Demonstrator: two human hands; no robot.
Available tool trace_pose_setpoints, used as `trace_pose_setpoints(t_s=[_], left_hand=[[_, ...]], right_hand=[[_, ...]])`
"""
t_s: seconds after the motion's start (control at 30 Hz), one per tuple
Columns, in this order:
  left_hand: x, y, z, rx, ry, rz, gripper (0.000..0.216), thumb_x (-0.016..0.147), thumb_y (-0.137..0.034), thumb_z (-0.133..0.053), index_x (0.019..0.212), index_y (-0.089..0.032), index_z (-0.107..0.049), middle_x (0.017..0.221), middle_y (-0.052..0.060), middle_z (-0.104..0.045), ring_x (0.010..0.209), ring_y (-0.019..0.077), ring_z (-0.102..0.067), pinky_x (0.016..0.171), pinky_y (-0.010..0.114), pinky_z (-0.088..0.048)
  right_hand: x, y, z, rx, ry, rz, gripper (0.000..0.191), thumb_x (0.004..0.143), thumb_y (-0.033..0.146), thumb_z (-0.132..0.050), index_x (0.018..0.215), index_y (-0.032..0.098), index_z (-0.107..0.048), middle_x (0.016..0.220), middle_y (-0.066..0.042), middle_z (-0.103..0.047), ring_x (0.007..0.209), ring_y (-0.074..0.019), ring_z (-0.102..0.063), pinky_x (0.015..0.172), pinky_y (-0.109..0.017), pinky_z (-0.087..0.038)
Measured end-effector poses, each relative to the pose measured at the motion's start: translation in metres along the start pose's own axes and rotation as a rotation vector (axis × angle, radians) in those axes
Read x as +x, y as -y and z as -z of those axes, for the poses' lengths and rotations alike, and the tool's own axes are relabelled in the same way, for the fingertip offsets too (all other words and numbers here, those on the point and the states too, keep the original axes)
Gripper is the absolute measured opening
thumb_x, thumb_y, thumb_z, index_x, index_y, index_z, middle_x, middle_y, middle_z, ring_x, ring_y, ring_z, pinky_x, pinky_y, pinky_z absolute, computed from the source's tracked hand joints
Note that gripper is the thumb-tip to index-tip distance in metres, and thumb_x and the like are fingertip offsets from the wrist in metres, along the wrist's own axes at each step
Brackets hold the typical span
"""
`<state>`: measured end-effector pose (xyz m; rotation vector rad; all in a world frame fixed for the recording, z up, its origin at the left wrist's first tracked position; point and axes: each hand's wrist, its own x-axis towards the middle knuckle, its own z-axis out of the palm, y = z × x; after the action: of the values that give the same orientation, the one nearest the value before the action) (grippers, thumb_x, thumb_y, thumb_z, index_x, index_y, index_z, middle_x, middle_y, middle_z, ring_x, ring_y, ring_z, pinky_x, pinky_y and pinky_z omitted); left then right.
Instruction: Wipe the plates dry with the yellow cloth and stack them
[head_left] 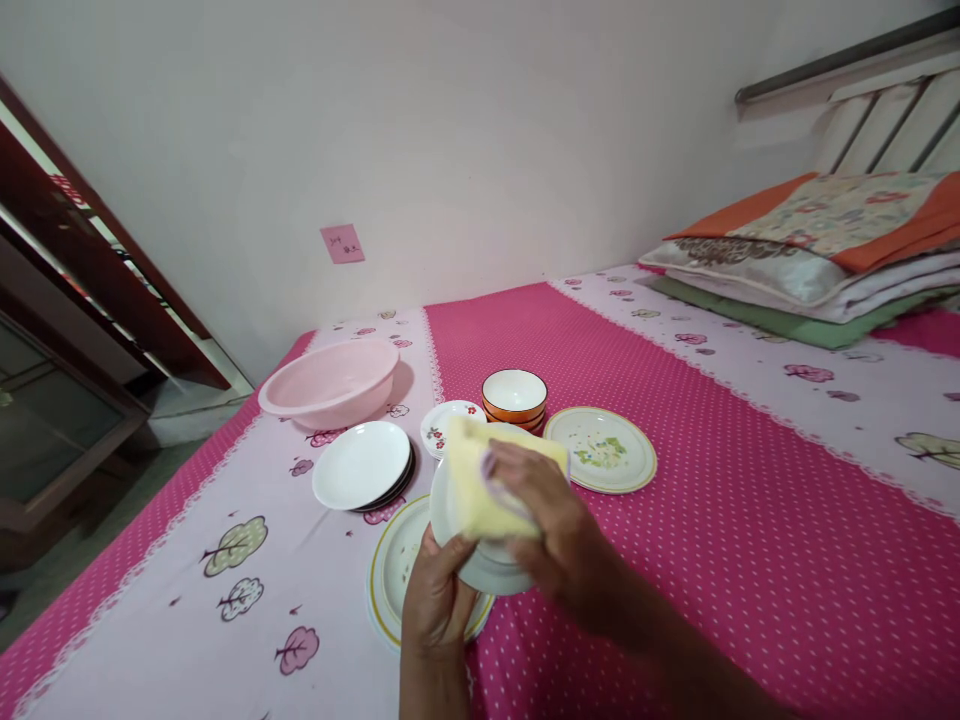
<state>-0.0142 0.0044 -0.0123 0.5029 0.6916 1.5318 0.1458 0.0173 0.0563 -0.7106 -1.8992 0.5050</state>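
My left hand point(437, 590) grips the lower left rim of a white plate point(491, 572), held up and tilted above the bed. A pale yellow cloth point(480, 490) with a purple edge lies across the plate's face, covering much of it. My right hand point(544, 500), slightly blurred, presses the cloth against the plate with its fingers. Below the held plate, a yellow-rimmed plate point(386, 580) rests on the bedspread, partly hidden. Just beyond are a small plate with red flowers point(454, 412) and stacked orange bowls point(514, 392).
Left of my hands sits a stack of white plates point(361, 465), with a pink basin point(334, 385) behind it. A patterned plate point(602, 450) lies to the right. Folded bedding and cushions point(817, 250) are piled at the far right. A white wall point(480, 150) bounds the bed's far side.
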Motion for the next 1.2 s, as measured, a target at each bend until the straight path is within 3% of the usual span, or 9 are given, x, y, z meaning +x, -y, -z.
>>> trace_pose_setpoints(t_s=[0.1, 0.2, 0.37, 0.5, 0.67, 0.9, 0.97, 1.1, 1.2], left_hand=[[0.001, 0.006, 0.011, -0.038, -0.039, -0.100, 0.040, 0.066, -0.032, -0.091, 0.103, -0.020, -0.081, 0.096, 0.008, -0.083, 0.113, 0.0254, -0.072, 0.093, 0.024, -0.058], [0.001, 0.008, 0.011, -0.010, -0.004, -0.085, 0.037, 0.067, -0.034, -0.088, 0.101, -0.023, -0.080, 0.100, 0.007, -0.082, 0.115, 0.0252, -0.071, 0.089, 0.025, -0.059], [-0.003, 0.004, -0.011, 0.060, 0.078, 0.036, 0.056, 0.060, -0.016, -0.090, 0.114, -0.019, -0.075, 0.097, 0.007, -0.081, 0.100, 0.0288, -0.075, 0.091, 0.037, -0.060], [-0.008, 0.001, -0.017, 0.141, 0.071, 0.104, 0.065, 0.061, -0.022, -0.093, 0.122, -0.015, -0.071, 0.089, 0.008, -0.081, 0.087, 0.0281, -0.077, 0.086, 0.040, -0.061], [-0.008, -0.003, -0.010, 0.174, -0.002, 0.066, 0.074, 0.060, -0.024, -0.095, 0.128, -0.013, -0.068, 0.092, 0.011, -0.082, 0.081, 0.0262, -0.077, 0.081, 0.036, -0.062], [-0.006, -0.011, -0.008, 0.132, -0.086, -0.033, 0.079, 0.061, -0.019, -0.094, 0.134, -0.017, -0.065, 0.102, 0.011, -0.082, 0.087, 0.0235, -0.078, 0.081, 0.031, -0.062], [-0.007, -0.011, -0.010, 0.130, -0.084, -0.026, 0.081, 0.059, -0.020, -0.095, 0.134, -0.017, -0.065, 0.102, 0.011, -0.082, 0.086, 0.0238, -0.078, 0.081, 0.032, -0.062], [-0.008, -0.010, -0.011, 0.145, -0.064, 0.002, 0.075, 0.059, -0.022, -0.095, 0.129, -0.016, -0.069, 0.099, 0.011, -0.082, 0.089, 0.0283, -0.078, 0.085, 0.038, -0.062], [-0.007, -0.006, -0.007, 0.131, 0.009, 0.004, 0.054, 0.061, -0.019, -0.093, 0.112, -0.018, -0.075, 0.099, 0.009, -0.082, 0.096, 0.0302, -0.077, 0.092, 0.040, -0.060]], right_hand=[[-0.005, 0.007, -0.016, -0.186, 0.250, 0.126, 0.059, 0.083, 0.021, -0.064, 0.141, 0.024, -0.058, 0.151, -0.009, -0.058, 0.148, -0.0292, -0.041, 0.129, -0.053, -0.015], [-0.005, 0.009, -0.020, -0.272, 0.291, 0.147, 0.055, 0.086, 0.026, -0.071, 0.139, 0.024, -0.058, 0.147, -0.009, -0.059, 0.147, -0.0281, -0.041, 0.129, -0.053, -0.008], [0.002, -0.005, -0.009, -0.312, 0.173, 0.169, 0.040, 0.102, 0.042, -0.059, 0.134, 0.018, -0.059, 0.140, -0.014, -0.063, 0.137, -0.0309, -0.050, 0.121, -0.055, -0.025], [0.006, -0.026, -0.001, -0.348, -0.005, 0.165, 0.043, 0.106, 0.044, -0.050, 0.138, 0.016, -0.057, 0.134, -0.016, -0.065, 0.129, -0.0317, -0.056, 0.107, -0.049, -0.042], [0.008, -0.042, 0.011, -0.252, -0.095, -0.063, 0.036, 0.105, 0.037, -0.051, 0.135, 0.019, -0.058, 0.133, -0.015, -0.065, 0.125, -0.0303, -0.059, 0.104, -0.045, -0.047], [0.010, -0.047, 0.031, -0.082, -0.105, -0.468, 0.032, 0.105, 0.046, -0.048, 0.113, 0.020, -0.065, 0.104, -0.008, -0.071, 0.097, -0.0270, -0.067, 0.089, -0.042, -0.051], [0.010, -0.046, 0.030, -0.088, -0.112, -0.414, 0.032, 0.105, 0.045, -0.049, 0.119, 0.021, -0.065, 0.114, -0.009, -0.071, 0.106, -0.0276, -0.066, 0.095, -0.043, -0.050], [0.009, -0.037, 0.018, -0.224, -0.103, -0.074, 0.040, 0.103, 0.038, -0.055, 0.138, 0.021, -0.058, 0.145, -0.014, -0.060, 0.137, -0.0307, -0.051, 0.113, -0.050, -0.041], [0.005, -0.020, 0.003, -0.318, 0.050, 0.088, 0.042, 0.098, 0.033, -0.061, 0.139, 0.022, -0.060, 0.151, -0.013, -0.056, 0.145, -0.0325, -0.044, 0.121, -0.056, -0.031]])
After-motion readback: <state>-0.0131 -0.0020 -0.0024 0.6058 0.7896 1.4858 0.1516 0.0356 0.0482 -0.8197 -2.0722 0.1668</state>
